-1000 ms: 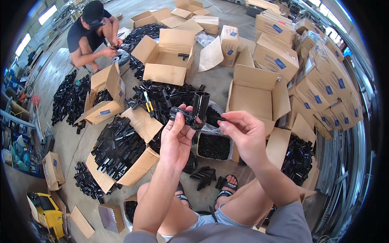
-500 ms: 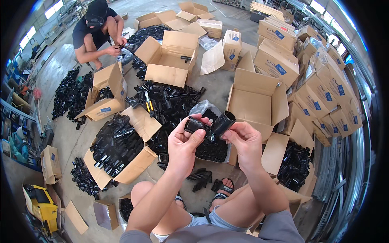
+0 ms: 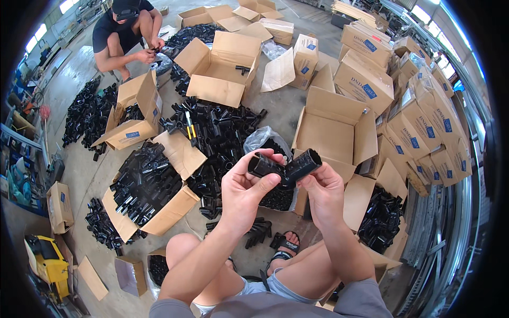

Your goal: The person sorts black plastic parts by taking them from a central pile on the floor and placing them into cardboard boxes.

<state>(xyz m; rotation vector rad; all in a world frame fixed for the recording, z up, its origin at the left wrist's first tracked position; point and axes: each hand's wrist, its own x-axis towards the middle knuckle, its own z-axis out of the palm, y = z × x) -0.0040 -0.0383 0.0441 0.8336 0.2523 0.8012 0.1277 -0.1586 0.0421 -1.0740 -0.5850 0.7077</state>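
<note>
Both hands are raised above my knees with a black V-shaped tube fitting (image 3: 303,166) between them. Its two short tubular arms meet at the middle, where the join is partly hidden by fingers. My left hand (image 3: 239,185) is closed round the left arm, thumb pressed along its near side. At the right arm, my right hand (image 3: 324,192) pinches the lower side near the open tube end. Just below and beyond the hands, a box lined with a clear plastic bag (image 3: 259,137) holds many small black parts (image 3: 278,198).
Piles of black fittings (image 3: 212,127) cover the floor ahead, with a yellow-handled tool (image 3: 190,127) on top. Left stands a full carton of fittings (image 3: 175,225); right are an open carton (image 3: 324,135) and stacked sealed cartons (image 3: 424,119). A co-worker (image 3: 124,34) crouches far left.
The fitting has turned in my hands, its right tube end now tipped more to the right and its left tube end facing me more. The whole view has shifted slightly.
</note>
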